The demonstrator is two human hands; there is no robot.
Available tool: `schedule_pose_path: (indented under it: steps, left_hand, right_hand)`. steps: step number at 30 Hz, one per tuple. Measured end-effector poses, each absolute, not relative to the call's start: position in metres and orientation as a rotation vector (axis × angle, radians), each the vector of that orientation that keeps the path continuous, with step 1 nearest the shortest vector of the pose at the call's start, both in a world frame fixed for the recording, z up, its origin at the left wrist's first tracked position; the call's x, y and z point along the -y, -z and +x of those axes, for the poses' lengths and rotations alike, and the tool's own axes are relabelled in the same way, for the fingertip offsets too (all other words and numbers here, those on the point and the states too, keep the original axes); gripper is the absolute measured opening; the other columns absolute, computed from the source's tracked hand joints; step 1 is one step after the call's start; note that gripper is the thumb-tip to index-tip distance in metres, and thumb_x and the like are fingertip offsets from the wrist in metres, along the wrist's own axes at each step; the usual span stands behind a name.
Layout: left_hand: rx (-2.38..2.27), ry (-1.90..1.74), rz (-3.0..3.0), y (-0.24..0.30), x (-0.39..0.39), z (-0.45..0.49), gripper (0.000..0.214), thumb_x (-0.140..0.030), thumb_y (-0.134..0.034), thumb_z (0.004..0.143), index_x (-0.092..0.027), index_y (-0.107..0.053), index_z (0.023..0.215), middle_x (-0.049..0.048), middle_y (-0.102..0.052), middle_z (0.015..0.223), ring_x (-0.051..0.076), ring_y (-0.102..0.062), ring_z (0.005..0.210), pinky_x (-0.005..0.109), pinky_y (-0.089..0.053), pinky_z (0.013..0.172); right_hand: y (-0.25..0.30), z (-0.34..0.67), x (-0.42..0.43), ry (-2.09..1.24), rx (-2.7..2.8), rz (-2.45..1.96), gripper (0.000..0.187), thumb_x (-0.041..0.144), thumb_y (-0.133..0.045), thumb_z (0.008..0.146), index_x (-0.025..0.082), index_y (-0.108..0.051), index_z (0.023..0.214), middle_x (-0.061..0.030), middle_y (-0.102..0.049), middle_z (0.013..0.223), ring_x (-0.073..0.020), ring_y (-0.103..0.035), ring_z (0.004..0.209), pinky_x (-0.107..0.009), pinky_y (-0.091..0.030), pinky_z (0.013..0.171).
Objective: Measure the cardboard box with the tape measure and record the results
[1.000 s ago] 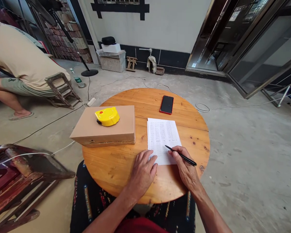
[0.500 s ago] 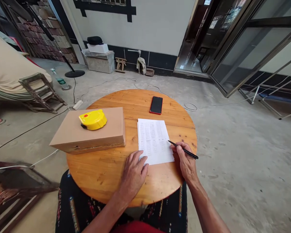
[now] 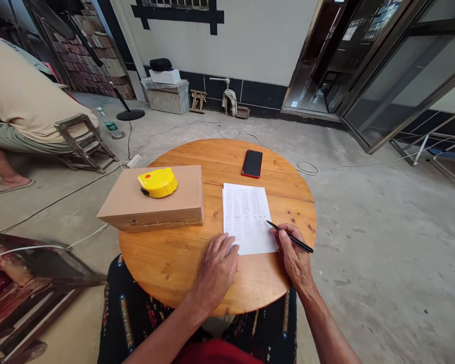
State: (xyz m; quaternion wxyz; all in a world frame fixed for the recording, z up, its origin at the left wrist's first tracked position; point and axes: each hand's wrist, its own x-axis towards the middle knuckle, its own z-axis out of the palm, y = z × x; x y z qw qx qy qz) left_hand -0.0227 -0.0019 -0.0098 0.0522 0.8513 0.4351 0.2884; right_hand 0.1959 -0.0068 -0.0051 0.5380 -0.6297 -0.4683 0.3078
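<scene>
Pinning paper (image 3: 247, 218) flat on table (image 3: 182, 263), left hand (image 3: 216, 270) fingers spread | right hand (image 3: 293, 255) fingers clamped on pen (image 3: 290, 237), tip at sheet's right edge to write

a home courtyard: bare concrete floor (image 3: 382, 242), stacked bricks (image 3: 102, 76) (far left), glass doors (image 3: 382, 65), trailing cables (image 3: 197, 125).
</scene>
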Motion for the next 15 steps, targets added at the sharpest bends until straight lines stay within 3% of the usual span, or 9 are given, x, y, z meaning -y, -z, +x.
schedule_pose_path:
  steps: [15]
  left_hand:
    - [-1.29,-0.632,2.564,0.0002,0.0009,-0.0204,0.027,-0.001,-0.048,0.086,-0.018,-0.057,0.106,0.0065,-0.061,0.111,0.023,-0.052,0.106,0.041,-0.048,0.094]
  right_hand:
    - [0.0023,0.1959,0.0089,-0.635,1.246,-1.513,0.026,0.046,-0.053,0.092,0.024,-0.06,0.101,-0.0042,-0.068,0.093,-0.0219,-0.06,0.087,-0.033,-0.044,0.077]
